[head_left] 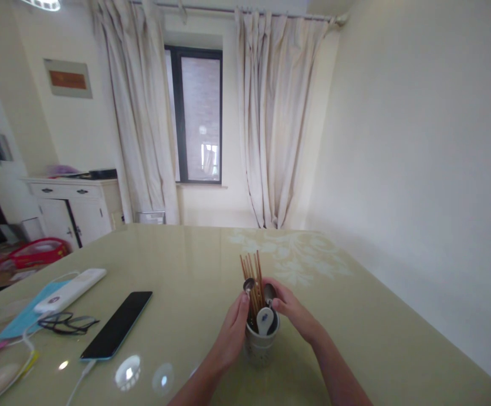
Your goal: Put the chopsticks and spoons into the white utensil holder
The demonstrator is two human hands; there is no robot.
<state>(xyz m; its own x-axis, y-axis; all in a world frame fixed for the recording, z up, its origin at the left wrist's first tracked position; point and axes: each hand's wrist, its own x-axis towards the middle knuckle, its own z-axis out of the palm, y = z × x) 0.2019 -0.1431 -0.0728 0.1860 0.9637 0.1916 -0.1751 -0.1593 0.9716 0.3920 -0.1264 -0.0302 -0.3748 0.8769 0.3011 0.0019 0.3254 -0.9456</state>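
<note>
A light-coloured cup (259,348) stands on the table in front of me, holding several wooden chopsticks (257,270) and a white spoon (264,320). My left hand (233,326) is closed at the cup's left side, its thumb against the neck of a metal spoon (249,284). On the other side, my right hand (293,309) curls round a second metal spoon (270,292), thumb in front and fingers behind. Most of the left fingers are hidden, and both spoons' lower ends are hidden too.
On the table (178,265), to the left, lie a black phone (118,324) with a cable, folded glasses (68,323), a white power strip (71,289) and a blue mask (29,310). A wall (423,169) borders the right side.
</note>
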